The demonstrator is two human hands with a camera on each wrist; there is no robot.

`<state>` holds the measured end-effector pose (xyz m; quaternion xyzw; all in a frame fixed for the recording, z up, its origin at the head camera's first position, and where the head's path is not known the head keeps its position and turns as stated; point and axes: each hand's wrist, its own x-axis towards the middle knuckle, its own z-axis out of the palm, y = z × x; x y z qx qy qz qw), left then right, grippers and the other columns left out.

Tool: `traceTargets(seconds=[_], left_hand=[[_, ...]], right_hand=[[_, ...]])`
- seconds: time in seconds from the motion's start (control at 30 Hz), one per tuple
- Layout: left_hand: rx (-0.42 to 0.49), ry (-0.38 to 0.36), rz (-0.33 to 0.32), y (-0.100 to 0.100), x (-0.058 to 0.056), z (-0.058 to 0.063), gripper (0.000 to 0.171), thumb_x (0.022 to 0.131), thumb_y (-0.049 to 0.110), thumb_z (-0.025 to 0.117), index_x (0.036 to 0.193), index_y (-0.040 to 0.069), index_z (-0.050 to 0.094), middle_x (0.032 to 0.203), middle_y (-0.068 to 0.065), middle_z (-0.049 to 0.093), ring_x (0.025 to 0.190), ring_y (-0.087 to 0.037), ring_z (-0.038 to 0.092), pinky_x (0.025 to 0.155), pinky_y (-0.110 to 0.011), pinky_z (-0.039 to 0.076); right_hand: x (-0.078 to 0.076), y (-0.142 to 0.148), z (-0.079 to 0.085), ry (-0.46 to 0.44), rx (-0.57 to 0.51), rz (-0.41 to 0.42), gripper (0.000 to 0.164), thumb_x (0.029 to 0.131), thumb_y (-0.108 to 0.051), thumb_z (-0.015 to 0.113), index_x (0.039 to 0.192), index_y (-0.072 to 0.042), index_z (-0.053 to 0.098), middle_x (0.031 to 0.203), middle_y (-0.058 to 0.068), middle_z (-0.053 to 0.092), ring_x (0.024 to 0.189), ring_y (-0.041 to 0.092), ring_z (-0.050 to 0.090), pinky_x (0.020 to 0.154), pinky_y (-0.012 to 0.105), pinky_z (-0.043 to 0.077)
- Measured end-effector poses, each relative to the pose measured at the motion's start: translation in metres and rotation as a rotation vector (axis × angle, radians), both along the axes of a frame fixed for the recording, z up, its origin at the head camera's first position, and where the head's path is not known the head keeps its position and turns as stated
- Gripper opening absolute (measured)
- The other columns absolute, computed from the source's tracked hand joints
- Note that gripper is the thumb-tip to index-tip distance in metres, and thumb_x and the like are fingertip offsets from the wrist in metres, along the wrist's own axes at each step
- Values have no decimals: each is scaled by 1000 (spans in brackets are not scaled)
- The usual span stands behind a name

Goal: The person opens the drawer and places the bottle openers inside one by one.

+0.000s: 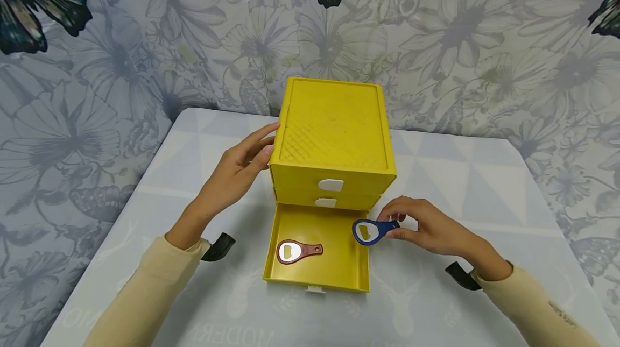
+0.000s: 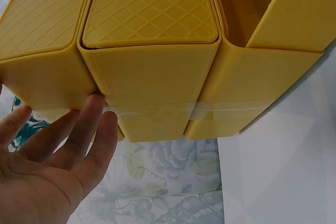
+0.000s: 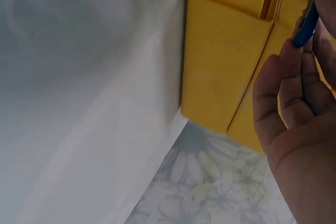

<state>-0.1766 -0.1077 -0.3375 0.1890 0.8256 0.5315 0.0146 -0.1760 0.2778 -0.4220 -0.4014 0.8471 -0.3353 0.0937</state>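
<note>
A yellow drawer unit (image 1: 334,126) stands on the table, its bottom drawer (image 1: 339,271) pulled out toward me. My left hand (image 1: 232,175) rests against the unit's left side; in the left wrist view its fingertips touch the yellow wall. Inside the drawer, a brown-handled bottle opener (image 1: 310,250) lies flat at the left. My right hand (image 1: 428,226) pinches a blue bottle opener (image 1: 389,226) by its handle end. The opener's ring overlaps the drawer's right wall in the head view. In the right wrist view only part of the blue opener (image 3: 308,24) shows between thumb and fingers.
Two upper drawers with white pulls (image 1: 331,185) are closed above the open one. The pale patterned table (image 1: 450,175) extends around the unit. Behind it hangs a flowered wall covering (image 1: 194,40). Black wrist mounts (image 1: 219,247) stick out below both sleeves.
</note>
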Motion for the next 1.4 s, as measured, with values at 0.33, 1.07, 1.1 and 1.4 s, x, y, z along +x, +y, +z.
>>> traceTargets(seconds=[0.33,1.07,1.1,1.4], left_hand=[[-5,-12,10,0,0,-2,47,101,28,43,146,32,31,145,-2,44,119,-19,56,93,-38,52],[-10,0,1,0,0,-2,47,101,28,42,147,31,31,145,-3,44,120,-19,56,93,-38,52],[-11,3,1,0,0,-2,47,101,28,42,147,31,31,145,-3,44,120,-19,56,93,-38,52],[-9,6,5,0,-2,-3,47,101,29,42,146,33,31,145,-2,44,119,-18,56,92,-37,52]], right_hand=[[15,-32,-4,19,-29,-60,26,83,-26,72,108,-27,63,100,-17,63,87,1,53,73,21,49],[36,-89,-28,309,24,-272,26,78,-28,77,101,-20,71,99,-11,66,94,6,59,84,31,50],[36,-90,-28,312,34,-273,25,78,-29,76,101,-20,71,98,-11,66,94,6,58,83,30,50],[35,-99,-30,356,169,-290,22,79,-29,75,97,-18,72,96,-8,67,92,10,59,82,31,49]])
